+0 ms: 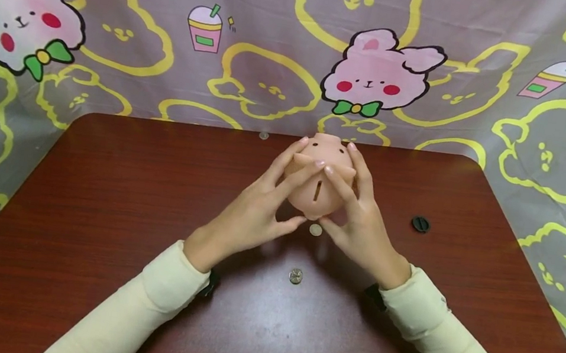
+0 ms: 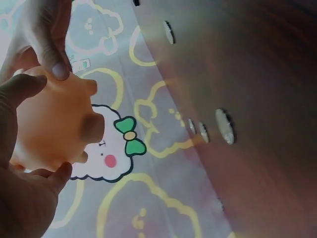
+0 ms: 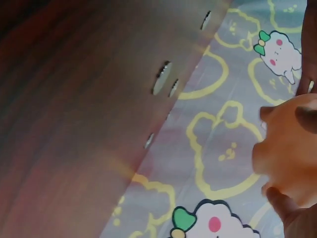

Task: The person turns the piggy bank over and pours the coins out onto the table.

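Between both hands is a pink piggy bank (image 1: pixel 318 196) with a coin slot in its back, turned upward. My left hand (image 1: pixel 251 211) grips its left side, the index fingertip on top and the thumb at the near end. On the other side my right hand (image 1: pixel 365 226) holds it the same way. In the left wrist view the piggy bank (image 2: pixel 54 124) is off the table, its stubby feet showing; the right wrist view shows part of the piggy bank (image 3: pixel 287 144). One coin (image 1: pixel 315 229) lies just nearer than it, another coin (image 1: pixel 295 276) closer still.
A black round cap (image 1: pixel 420 224) lies on the brown table (image 1: pixel 123 209) to the right. One more coin (image 1: pixel 264 135) is at the far edge. Behind stands a patterned cloth (image 1: pixel 261 18) with cartoon rabbits, which also runs along both sides.
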A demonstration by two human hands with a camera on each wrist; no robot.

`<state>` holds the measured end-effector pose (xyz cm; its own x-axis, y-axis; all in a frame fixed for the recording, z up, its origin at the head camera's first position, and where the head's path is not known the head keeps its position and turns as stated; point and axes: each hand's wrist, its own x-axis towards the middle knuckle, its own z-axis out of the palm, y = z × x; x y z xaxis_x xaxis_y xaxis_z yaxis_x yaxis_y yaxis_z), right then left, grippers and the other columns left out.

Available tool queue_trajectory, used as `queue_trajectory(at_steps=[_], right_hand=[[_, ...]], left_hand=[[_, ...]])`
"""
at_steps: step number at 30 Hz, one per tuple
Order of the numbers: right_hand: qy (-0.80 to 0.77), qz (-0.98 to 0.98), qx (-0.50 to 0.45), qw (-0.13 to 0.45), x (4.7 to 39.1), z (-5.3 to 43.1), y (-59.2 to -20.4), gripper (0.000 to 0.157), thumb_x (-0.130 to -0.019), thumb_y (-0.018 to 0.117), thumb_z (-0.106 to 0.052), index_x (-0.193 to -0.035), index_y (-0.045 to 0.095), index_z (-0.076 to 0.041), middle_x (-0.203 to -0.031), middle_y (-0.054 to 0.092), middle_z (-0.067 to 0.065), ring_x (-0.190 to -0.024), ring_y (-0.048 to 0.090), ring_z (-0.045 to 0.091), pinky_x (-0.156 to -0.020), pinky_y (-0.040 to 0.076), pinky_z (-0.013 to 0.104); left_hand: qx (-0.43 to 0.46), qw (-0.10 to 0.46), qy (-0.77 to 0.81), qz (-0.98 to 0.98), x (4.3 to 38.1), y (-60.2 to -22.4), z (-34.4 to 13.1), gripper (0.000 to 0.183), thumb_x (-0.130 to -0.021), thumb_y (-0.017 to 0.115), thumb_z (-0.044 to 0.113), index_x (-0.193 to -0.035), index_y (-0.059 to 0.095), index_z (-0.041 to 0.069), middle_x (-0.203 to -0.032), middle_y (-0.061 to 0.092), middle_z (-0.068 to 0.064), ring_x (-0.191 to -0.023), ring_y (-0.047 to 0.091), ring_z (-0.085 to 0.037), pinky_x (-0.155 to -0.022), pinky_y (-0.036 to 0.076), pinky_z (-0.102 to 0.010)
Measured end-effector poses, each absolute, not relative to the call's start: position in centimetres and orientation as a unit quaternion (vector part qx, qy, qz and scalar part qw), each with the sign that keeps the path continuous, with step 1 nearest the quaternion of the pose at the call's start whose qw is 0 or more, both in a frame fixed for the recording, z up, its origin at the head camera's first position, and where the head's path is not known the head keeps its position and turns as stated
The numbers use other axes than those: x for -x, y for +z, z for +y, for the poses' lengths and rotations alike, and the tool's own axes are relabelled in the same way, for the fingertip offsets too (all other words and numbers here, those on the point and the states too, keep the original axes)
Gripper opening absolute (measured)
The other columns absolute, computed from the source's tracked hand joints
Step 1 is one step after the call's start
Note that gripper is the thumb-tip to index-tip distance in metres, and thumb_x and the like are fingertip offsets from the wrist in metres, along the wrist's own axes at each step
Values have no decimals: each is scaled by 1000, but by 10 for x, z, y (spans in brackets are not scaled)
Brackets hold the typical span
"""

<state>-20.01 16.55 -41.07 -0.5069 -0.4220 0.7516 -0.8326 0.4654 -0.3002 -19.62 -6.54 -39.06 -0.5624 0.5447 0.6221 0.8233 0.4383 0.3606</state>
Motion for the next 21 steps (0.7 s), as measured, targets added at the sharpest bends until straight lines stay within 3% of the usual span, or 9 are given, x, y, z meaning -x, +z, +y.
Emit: queue_trajectory(at_steps=[5,9,12,17,21], right_hand=[[374,-760,-406,344,202,167,-415,110,-70,90,7,-158,38,-32,-171,20,22,-153,33,45,-125,35,46],[352,-736,-405,412,200,165,-416,88,-82,88,-4,-153,45,-34,-170,24,19,-148,42,48,-122,40,47],[349,-732,-403,424,200,164,-415,75,-89,84,-13,-151,47,-33,-170,26,18,-146,43,48,-121,41,47],[406,-748,-401,338,201,168,-410,88,-77,91,-6,-151,44,-17,-165,29,26,-154,32,44,-124,34,49],[505,-764,-345,206,198,173,-405,98,-73,92,1,-156,41,-13,-164,36,15,-151,38,27,-118,43,34]], left_hand=[[466,268,-301,-788,194,-384,-63,87,-80,88,5,-155,45,15,-172,21,-18,-160,24,-37,-132,20,-47],[471,300,-275,-783,188,-384,-64,81,-80,87,4,-150,50,19,-169,25,-18,-160,21,-45,-129,28,-46],[466,306,-269,-785,186,-385,-64,81,-80,87,4,-150,49,20,-169,26,-18,-159,22,-44,-127,33,-44],[464,294,-296,-781,192,-386,-63,81,-82,87,8,-152,47,17,-169,24,-22,-157,31,-40,-130,26,-46],[443,251,-313,-801,194,-389,-65,82,-86,86,19,-155,43,18,-172,23,-18,-154,37,-34,-126,34,-47]])
